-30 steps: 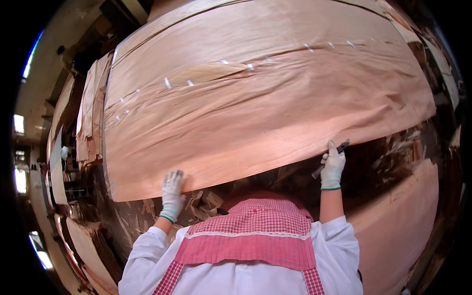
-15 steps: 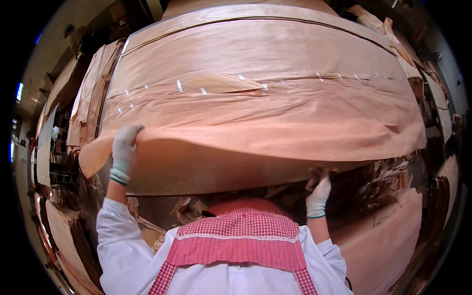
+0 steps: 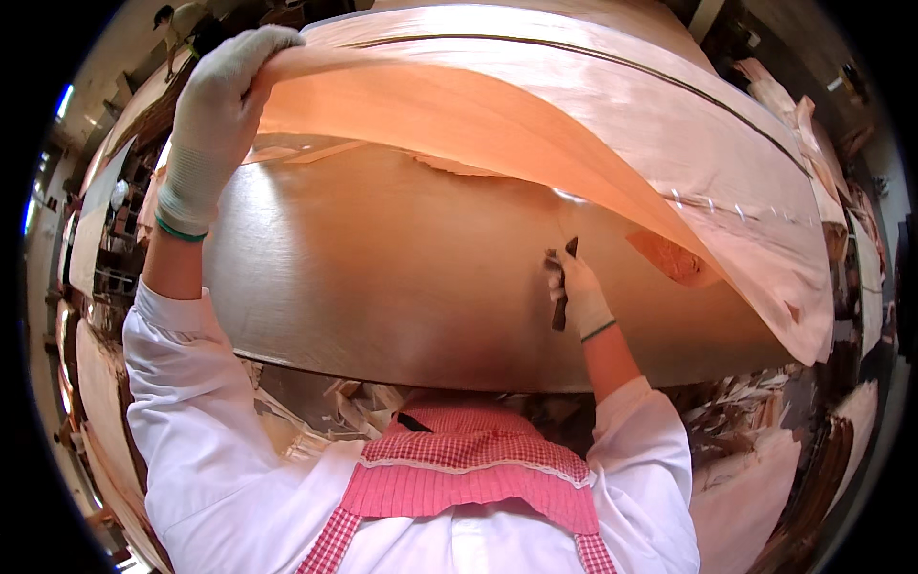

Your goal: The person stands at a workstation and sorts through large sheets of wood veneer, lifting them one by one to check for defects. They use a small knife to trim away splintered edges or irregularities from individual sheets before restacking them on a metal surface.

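1. We are gripping the near edge of the thin, pale orange-brown sheet of wood veneer with our left hand, gloved in white knit and clenched over the edge, and raising it high on our left.
2. Our right hand, in the same kind of glove, is closed around a small dark tool and resting on the flat veneer sheet below, under the raised one.
3. The lifted sheet is arching over and sagging to the right, so we are judging it light, very flexible and brittle; splits and a ragged hole are showing near its far right.
4. We are reckoning the edge is the best place to hold it, with a broad grip, since a pinch could tear along the grain.
5. Both sheets are lying on a stack on the worktop in front of our pink checked apron; veneer scraps are lying beneath.
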Tool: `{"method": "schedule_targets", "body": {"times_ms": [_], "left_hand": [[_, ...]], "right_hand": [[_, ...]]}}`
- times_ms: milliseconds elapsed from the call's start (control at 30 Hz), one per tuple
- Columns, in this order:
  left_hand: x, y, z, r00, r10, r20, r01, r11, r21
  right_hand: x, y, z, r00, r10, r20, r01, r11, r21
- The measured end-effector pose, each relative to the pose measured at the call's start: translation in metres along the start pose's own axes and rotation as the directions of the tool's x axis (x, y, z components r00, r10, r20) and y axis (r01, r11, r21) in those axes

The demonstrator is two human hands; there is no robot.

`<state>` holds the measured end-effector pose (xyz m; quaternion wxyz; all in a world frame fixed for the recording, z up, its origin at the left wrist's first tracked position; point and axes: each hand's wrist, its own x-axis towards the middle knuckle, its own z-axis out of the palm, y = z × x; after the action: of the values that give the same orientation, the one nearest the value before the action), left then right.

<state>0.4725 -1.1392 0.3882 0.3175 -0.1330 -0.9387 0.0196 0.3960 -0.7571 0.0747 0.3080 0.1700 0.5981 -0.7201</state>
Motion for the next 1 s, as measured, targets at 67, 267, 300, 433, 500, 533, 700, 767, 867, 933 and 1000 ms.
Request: {"method": "schedule_targets", "body": {"times_ms": [67, 267, 300, 433, 500, 533, 700, 767, 867, 933, 1000], "left_hand": [[0.003, -0.007, -0.003, 1.0, -0.003, -0.022, 0.002, 1.0, -0.01], [0.006, -0.012, -0.023, 0.997, 0.023, -0.072, -0.021, 1.0, 0.022], [0.006, -0.013, -0.024, 0.997, 0.036, -0.072, -0.035, 0.999, 0.014], [0.005, -0.024, -0.029, 0.998, 0.036, -0.047, -0.035, 0.999, 0.032], [0.005, -0.024, -0.031, 0.999, 0.042, -0.034, -0.041, 0.998, 0.047], [0.004, -0.026, -0.028, 0.999, 0.044, -0.031, -0.042, 0.998, 0.043], [-0.009, -0.044, -0.021, 1.0, 0.023, 0.015, -0.024, 0.998, 0.06], [0.006, -0.032, -0.007, 0.994, 0.091, -0.067, -0.087, 0.995, 0.052], [-0.009, -0.032, -0.018, 0.999, 0.039, -0.012, -0.039, 0.999, 0.032], [-0.019, -0.049, -0.021, 0.991, 0.129, 0.047, -0.13, 0.991, 0.037], [-0.027, -0.044, -0.026, 0.996, 0.001, 0.091, 0.005, 0.997, -0.073]], "right_hand": [[0.03, -0.017, 0.018, 0.999, 0.032, 0.024, -0.033, 0.999, 0.032], [0.108, -0.05, 0.087, 0.999, -0.044, 0.008, 0.042, 0.979, 0.199], [0.116, -0.055, 0.102, 0.993, -0.028, -0.115, 0.066, 0.938, 0.342], [0.147, -0.074, 0.122, 0.95, -0.038, -0.308, 0.197, 0.843, 0.501], [0.166, -0.078, 0.119, 0.902, -0.068, -0.426, 0.271, 0.857, 0.438], [0.172, -0.073, 0.117, 0.896, -0.082, -0.437, 0.275, 0.874, 0.4], [0.166, -0.011, 0.123, 0.95, -0.271, -0.155, 0.297, 0.938, 0.18], [0.187, 0.0, 0.083, 0.985, 0.074, -0.158, -0.005, 0.916, 0.401], [0.158, 0.011, 0.092, 0.988, -0.073, -0.132, 0.077, 0.997, 0.019], [0.15, -0.004, 0.034, 0.965, -0.15, -0.214, 0.14, 0.988, -0.064], [0.139, -0.014, -0.028, 0.955, -0.123, -0.271, 0.101, 0.99, -0.094]]}}
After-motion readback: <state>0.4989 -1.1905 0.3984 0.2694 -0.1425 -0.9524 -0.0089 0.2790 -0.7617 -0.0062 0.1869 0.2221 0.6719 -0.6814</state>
